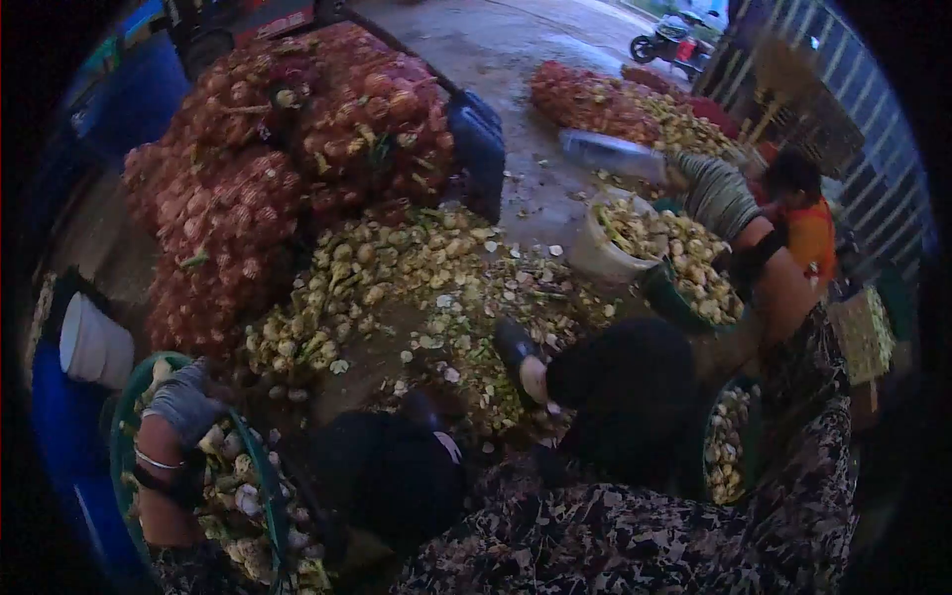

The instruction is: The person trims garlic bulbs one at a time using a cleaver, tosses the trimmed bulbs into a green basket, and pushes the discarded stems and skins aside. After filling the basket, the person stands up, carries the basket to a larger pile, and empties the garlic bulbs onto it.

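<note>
My left hand [184,401], in a grey glove, rests on pale trimmed bulbs inside a green-rimmed basket [260,466] at the lower left. Its fingers curl down among the bulbs, and whether they grip one is hidden. My right arm stretches up to the right. My right hand [716,194], also in a grey glove, hovers over a green basket [666,297] heaped with bulbs, beside a white bucket [599,256] of trimmings. A pale grey-blue long object [610,153] lies just beyond that hand; I cannot tell if the hand holds it.
Red mesh sacks [278,149] are piled at the back left, with a loose heap of bulbs and peelings [407,278] in front. A person in orange [811,233] sits at the right. A third basket [729,446], a blue barrel [69,436], more sacks [595,99] and a motorbike [674,40] stand around.
</note>
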The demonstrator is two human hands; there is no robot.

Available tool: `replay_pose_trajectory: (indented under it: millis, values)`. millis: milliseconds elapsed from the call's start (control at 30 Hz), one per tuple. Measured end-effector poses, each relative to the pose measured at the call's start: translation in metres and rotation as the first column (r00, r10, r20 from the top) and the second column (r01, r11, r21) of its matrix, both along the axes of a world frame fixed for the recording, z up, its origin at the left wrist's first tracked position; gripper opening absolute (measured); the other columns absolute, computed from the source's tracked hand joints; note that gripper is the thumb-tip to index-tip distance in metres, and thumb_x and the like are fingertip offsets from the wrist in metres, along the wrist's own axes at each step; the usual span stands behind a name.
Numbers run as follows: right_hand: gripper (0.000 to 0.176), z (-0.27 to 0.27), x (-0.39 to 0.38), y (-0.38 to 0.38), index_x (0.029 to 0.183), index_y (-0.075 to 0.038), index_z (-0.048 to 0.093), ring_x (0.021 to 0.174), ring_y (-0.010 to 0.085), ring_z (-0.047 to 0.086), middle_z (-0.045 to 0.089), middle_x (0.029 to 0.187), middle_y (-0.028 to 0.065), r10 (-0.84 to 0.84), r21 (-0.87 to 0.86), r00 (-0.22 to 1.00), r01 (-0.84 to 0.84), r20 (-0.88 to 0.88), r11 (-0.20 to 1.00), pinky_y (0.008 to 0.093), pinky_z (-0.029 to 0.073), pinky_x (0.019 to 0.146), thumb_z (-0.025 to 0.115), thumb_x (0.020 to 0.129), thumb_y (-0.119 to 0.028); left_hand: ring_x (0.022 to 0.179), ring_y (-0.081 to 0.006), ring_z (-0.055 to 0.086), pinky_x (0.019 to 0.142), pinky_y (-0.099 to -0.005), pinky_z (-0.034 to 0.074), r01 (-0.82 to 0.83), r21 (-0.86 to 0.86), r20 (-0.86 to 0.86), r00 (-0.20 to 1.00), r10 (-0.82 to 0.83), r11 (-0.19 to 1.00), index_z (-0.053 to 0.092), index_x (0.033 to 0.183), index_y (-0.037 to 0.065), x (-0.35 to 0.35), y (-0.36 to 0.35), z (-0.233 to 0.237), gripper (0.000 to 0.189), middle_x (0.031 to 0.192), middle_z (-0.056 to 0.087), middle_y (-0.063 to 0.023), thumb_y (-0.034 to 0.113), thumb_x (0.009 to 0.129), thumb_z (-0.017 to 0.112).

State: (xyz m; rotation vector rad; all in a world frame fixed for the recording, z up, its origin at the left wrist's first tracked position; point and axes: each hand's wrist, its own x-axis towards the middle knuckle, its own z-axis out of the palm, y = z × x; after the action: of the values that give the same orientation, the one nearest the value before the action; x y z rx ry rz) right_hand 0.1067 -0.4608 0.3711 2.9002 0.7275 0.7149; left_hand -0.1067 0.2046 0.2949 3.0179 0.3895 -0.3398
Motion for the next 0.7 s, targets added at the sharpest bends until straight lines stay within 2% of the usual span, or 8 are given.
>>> replay_pose_trajectory:
  millis: [67, 100, 133, 167, 333, 433, 600, 700]
  values:
    - [0.021, -0.020, 0.025, 0.019, 0.095, -0.010, 0.062, 0.079, 0.0382, 0.062, 0.063, 0.081, 0.0176, 0.100, 0.018, 0.986, -0.098, -0.133, 0.995, 0.0441, 0.049, 0.069, 0.065, 0.086, -0.028, 0.103, -0.0325, 0.063, 0.089, -0.0384, 0.050, -0.138, -0.142, -0.193, 0.975, 0.109, 0.980, 0.060, 0.119, 0.005, 0.001, -0.047, 0.035, 0.046, 0.114, 0.065, -0.0194, 0.028, 0.081, 0.070]
    - [0.020, -0.025, 0.026, 0.045, 0.099, -0.011, 0.063, 0.080, 0.0366, 0.063, 0.065, 0.084, 0.0164, 0.039, -0.063, 0.984, -0.051, -0.175, 0.997, 0.0420, 0.050, 0.070, 0.066, 0.083, -0.022, 0.099, -0.0316, 0.064, 0.088, -0.0380, 0.050, -0.080, -0.195, -0.113, 0.992, 0.058, 0.978, 0.062, 0.117, 0.005, -0.004, -0.033, 0.018, 0.041, 0.106, 0.067, -0.0187, 0.025, 0.081, 0.070]
    - [0.024, -0.037, 0.025, 0.057, 0.103, -0.013, 0.064, 0.081, 0.0349, 0.064, 0.066, 0.087, 0.0152, -0.028, -0.146, 0.974, -0.005, -0.223, 0.989, 0.0399, 0.051, 0.070, 0.067, 0.080, -0.016, 0.099, -0.0316, 0.064, 0.088, -0.0380, 0.050, -0.095, -0.175, -0.153, 0.986, 0.068, 0.980, 0.062, 0.117, 0.005, -0.008, -0.045, 0.027, 0.041, 0.106, 0.067, -0.0187, 0.025, 0.081, 0.070]
    - [0.020, -0.061, 0.047, 0.057, 0.097, -0.013, 0.064, 0.081, 0.0363, 0.063, 0.065, 0.087, 0.0150, 0.152, -0.042, 0.963, -0.165, -0.220, 0.985, 0.0405, 0.051, 0.070, 0.068, 0.078, -0.016, 0.098, -0.0314, 0.065, 0.087, -0.0380, 0.050, -0.101, -0.150, -0.148, 0.986, 0.079, 0.984, 0.062, 0.116, 0.005, -0.009, -0.066, 0.046, 0.040, 0.106, 0.067, -0.0187, 0.024, 0.082, 0.070]
    - [0.018, -0.138, 0.094, 0.111, 0.093, -0.013, 0.063, 0.079, 0.0352, 0.063, 0.065, 0.085, 0.0123, 0.341, 0.005, 0.849, -0.371, -0.403, 0.929, 0.0416, 0.050, 0.069, 0.066, 0.075, -0.011, 0.093, -0.0252, 0.065, 0.083, -0.0361, 0.052, -0.076, -0.054, -0.048, 0.996, 0.074, 0.996, 0.062, 0.115, 0.004, -0.031, -0.071, 0.085, 0.035, 0.106, 0.067, -0.0145, 0.016, 0.083, 0.069]
    - [0.018, -0.157, 0.074, 0.147, 0.094, -0.012, 0.065, 0.080, 0.0339, 0.065, 0.066, 0.086, 0.0139, 0.352, -0.053, 0.752, -0.456, -0.558, 0.888, 0.0433, 0.051, 0.072, 0.065, 0.076, -0.012, 0.098, -0.0243, 0.065, 0.084, -0.0361, 0.052, -0.219, 0.005, -0.109, 0.970, 0.219, 0.976, 0.061, 0.115, 0.003, -0.020, -0.096, 0.114, 0.036, 0.108, 0.066, -0.0152, 0.013, 0.081, 0.069]
    - [0.030, -0.216, 0.057, 0.163, 0.099, -0.016, 0.066, 0.083, 0.0346, 0.066, 0.067, 0.084, 0.0118, 0.373, -0.015, 0.629, -0.522, -0.682, 0.853, 0.0427, 0.052, 0.071, 0.066, 0.070, -0.011, 0.105, -0.0288, 0.064, 0.089, -0.0358, 0.050, -0.052, 0.215, -0.124, 0.989, 0.080, 0.975, 0.059, 0.117, 0.002, 0.037, -0.112, 0.110, 0.038, 0.111, 0.066, -0.0167, 0.017, 0.083, 0.065]
    - [0.029, -0.242, 0.052, 0.157, 0.099, -0.014, 0.066, 0.085, 0.0355, 0.065, 0.067, 0.086, 0.0134, 0.417, 0.121, 0.531, -0.504, -0.737, 0.855, 0.0428, 0.052, 0.071, 0.068, 0.070, -0.012, 0.107, -0.0289, 0.063, 0.091, -0.0372, 0.049, -0.065, 0.016, -0.255, 0.964, 0.067, 0.998, 0.059, 0.119, 0.002, 0.086, -0.123, 0.078, 0.041, 0.117, 0.064, -0.0173, 0.024, 0.085, 0.063]
